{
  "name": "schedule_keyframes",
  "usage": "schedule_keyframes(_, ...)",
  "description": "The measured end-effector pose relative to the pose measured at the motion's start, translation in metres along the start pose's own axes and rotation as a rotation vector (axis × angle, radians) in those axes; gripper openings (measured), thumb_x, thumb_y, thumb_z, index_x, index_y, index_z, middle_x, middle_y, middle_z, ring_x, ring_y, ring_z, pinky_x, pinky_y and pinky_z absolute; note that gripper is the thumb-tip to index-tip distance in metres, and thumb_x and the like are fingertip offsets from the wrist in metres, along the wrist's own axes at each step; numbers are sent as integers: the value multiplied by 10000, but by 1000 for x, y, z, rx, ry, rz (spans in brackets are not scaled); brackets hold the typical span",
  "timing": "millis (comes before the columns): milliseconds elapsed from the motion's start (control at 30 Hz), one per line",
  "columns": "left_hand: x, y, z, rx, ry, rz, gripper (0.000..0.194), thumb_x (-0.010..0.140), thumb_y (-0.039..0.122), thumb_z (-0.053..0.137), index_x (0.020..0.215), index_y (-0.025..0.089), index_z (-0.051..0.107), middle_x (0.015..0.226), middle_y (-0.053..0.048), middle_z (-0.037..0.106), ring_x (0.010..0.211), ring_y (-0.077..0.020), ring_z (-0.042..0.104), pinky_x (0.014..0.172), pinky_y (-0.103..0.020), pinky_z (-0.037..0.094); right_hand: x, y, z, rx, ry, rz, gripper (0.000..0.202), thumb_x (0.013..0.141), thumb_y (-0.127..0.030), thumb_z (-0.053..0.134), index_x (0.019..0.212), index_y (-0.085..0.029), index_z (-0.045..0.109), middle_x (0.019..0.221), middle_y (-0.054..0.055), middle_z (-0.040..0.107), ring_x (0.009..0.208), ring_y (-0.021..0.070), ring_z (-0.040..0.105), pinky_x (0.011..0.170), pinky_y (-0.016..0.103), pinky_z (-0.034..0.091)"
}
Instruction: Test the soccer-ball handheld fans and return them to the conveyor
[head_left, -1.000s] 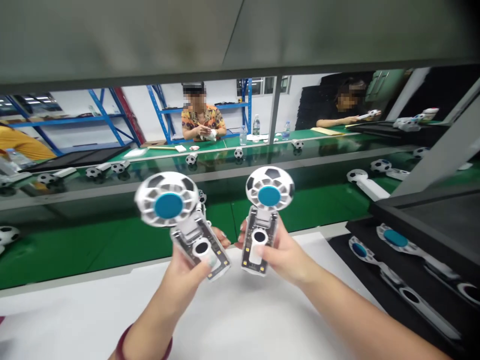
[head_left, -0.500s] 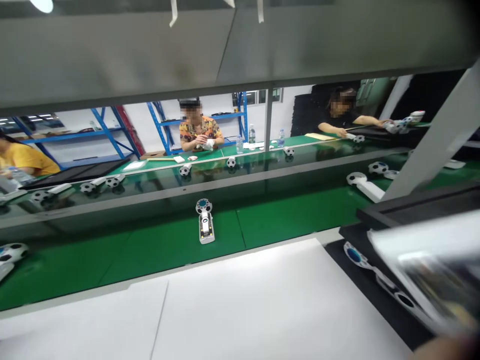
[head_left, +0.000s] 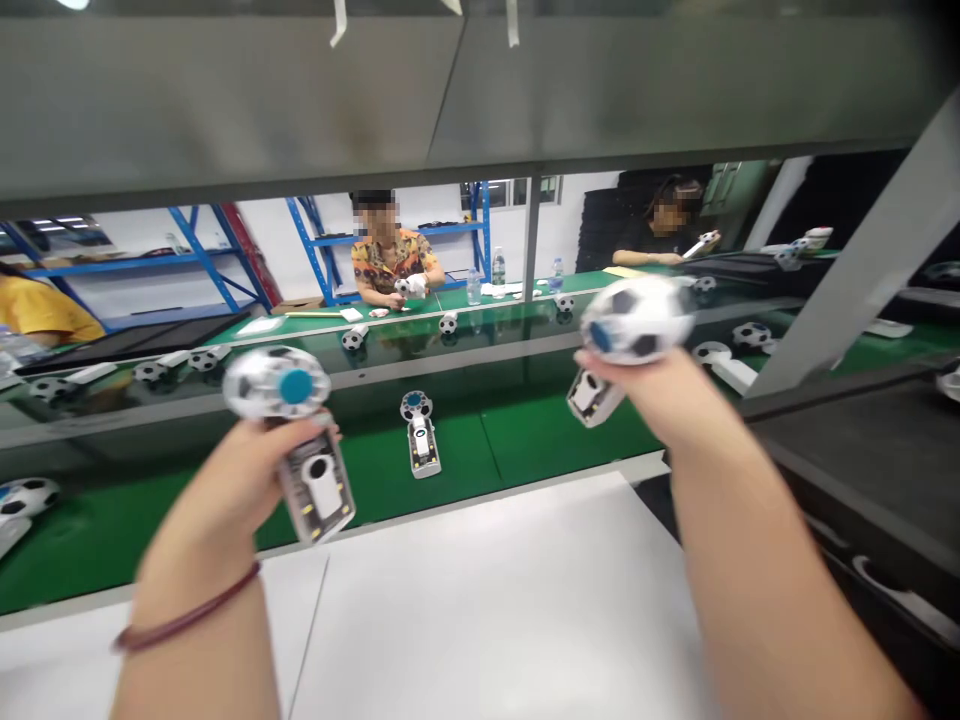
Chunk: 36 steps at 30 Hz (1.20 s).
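Note:
My left hand [head_left: 259, 465] is closed around the neck of a handheld gadget with a soccer-ball head [head_left: 251, 390]. A blue disc sits on its head, and the open handle [head_left: 319, 490] shows a white inner part with a black spot. My right hand [head_left: 656, 385] grips a second soccer-ball gadget [head_left: 641, 315], its open handle [head_left: 591, 398] pointing down and left. Both are held up over the green conveyor belt [head_left: 517, 440]. Between them, a third soccer-ball gadget [head_left: 421, 435] lies on the belt, its handle toward me. My right fingers are partly hidden.
A white work surface [head_left: 487, 600] lies before me, with black trays [head_left: 862, 490] at right. A grey shelf [head_left: 225, 110] hangs overhead, and a slanted post [head_left: 840, 260] stands at right. Several soccer-ball gadgets line the far side. Co-workers [head_left: 394, 260] sit opposite.
Both my hands have come into view over the belt, each holding a soccer-ball gadget. Earlier only a blurred hand showed at lower right. The co-worker at far right has lifted a gadget.

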<state>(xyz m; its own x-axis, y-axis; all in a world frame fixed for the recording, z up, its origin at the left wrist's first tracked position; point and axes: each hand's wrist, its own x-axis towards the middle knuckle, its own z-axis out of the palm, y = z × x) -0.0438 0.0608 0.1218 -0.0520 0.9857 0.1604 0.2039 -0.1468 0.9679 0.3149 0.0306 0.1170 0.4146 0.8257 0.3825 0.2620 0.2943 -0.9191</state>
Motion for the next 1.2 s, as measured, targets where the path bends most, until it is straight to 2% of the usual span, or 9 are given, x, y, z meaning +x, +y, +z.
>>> schedule_keyframes(100,40,-43,32,172,-14,63,368,674,311,635,993,143,563,904,-52,634,853,-237,574,810,-406,446,16,43,28,-213,-34,42,537,604,-304,699,1098,-161,546,997,92,629,927,264,578,848,450,427)
schedule_keyframes(200,61,-80,49,263,130,74,572,664,272,636,1169,73,453,1051,-170,565,1017,-329,498,918,-506,332,27,88,39,-267,-38,192,930,612,-324,684,1376,-178,174,1119,130,564,958,258,569,854,430,424)
schedule_keyframes(333,55,-89,73,552,352,420,613,751,244,536,1304,88,321,1337,-211,275,1278,-314,161,1050,-461,89,28,104,35,-409,102,141,959,656,-385,630,1399,-220,46,1302,178,377,1140,319,436,918,478,346)
schedule_keyframes(467,35,-97,117,651,-18,374,504,780,303,501,1252,148,420,1319,-183,332,1251,-325,232,1025,-470,161,21,86,45,-336,50,22,785,724,-395,556,1381,-249,153,1286,142,397,1185,269,396,969,443,305)
schedule_keyframes(600,25,-121,149,633,-59,224,647,633,356,659,1214,144,471,1281,-243,359,1221,-490,155,921,-643,119,8,78,69,-145,-111,108,742,722,-412,569,1359,-261,221,1270,121,415,1186,246,398,977,427,306)
schedule_keyframes(800,8,-111,153,456,-108,208,518,712,178,512,1222,135,434,1023,-148,546,946,-279,526,857,-409,381,-15,77,94,146,-354,452,807,674,-502,615,1345,-370,187,1345,110,318,1096,253,476,870,474,397)
schedule_keyframes(900,-26,-94,154,319,-136,343,570,719,154,506,1273,180,378,1240,-137,427,1127,-258,426,942,-370,334,-20,67,96,384,-370,548,854,686,-558,584,1341,-426,52,1345,96,324,946,216,568,769,438,469)
schedule_keyframes(1000,-63,-85,154,123,-253,493,569,728,140,531,1273,234,398,1382,-90,275,1276,-252,238,1039,-379,205,-23,53,96,597,-376,496,712,722,-523,566,1302,-359,188,1160,75,505,765,178,618,673,367,509)
schedule_keyframes(1200,-79,-91,146,-495,-460,-90,858,715,433,618,1363,240,89,1319,-161,362,1172,-316,403,925,-450,360,-38,40,105,645,-497,350,476,710,-382,619,1110,-293,376,853,1,599,611,170,623,534,309,512)
